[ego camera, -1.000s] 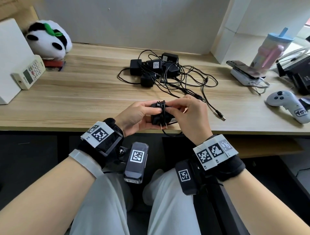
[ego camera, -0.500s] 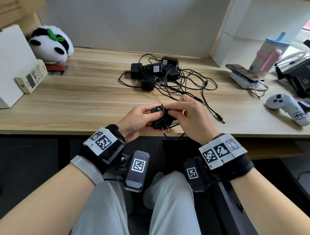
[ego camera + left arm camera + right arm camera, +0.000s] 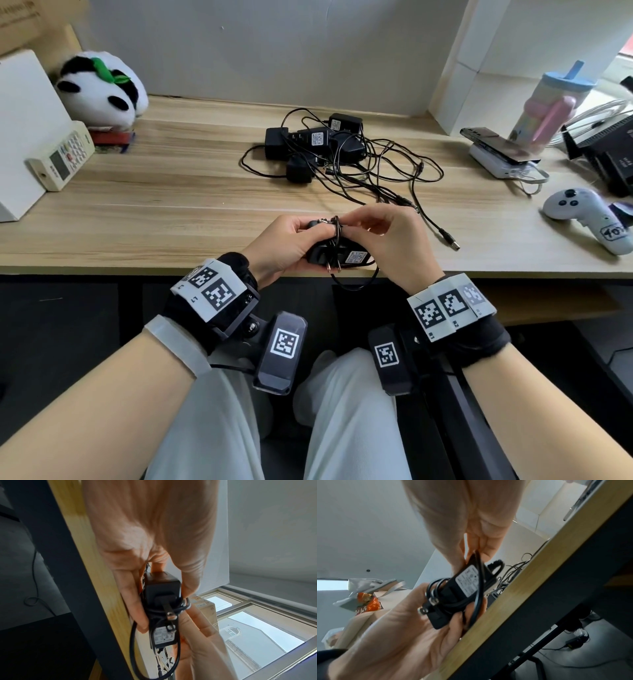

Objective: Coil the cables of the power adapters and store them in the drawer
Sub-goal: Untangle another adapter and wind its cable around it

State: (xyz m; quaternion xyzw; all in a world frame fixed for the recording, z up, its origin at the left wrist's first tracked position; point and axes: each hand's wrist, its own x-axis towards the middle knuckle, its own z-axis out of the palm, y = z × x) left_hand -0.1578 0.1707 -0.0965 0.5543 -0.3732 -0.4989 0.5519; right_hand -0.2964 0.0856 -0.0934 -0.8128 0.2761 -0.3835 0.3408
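Both hands together at my 12 o'clock: left hand grips the adapter, right hand pinches its cable; I keep turns snug, clear of the prongs

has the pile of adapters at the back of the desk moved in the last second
No. The pile of adapters keeps its place on the desk relative to the stuffed panda; only the camera shifted.
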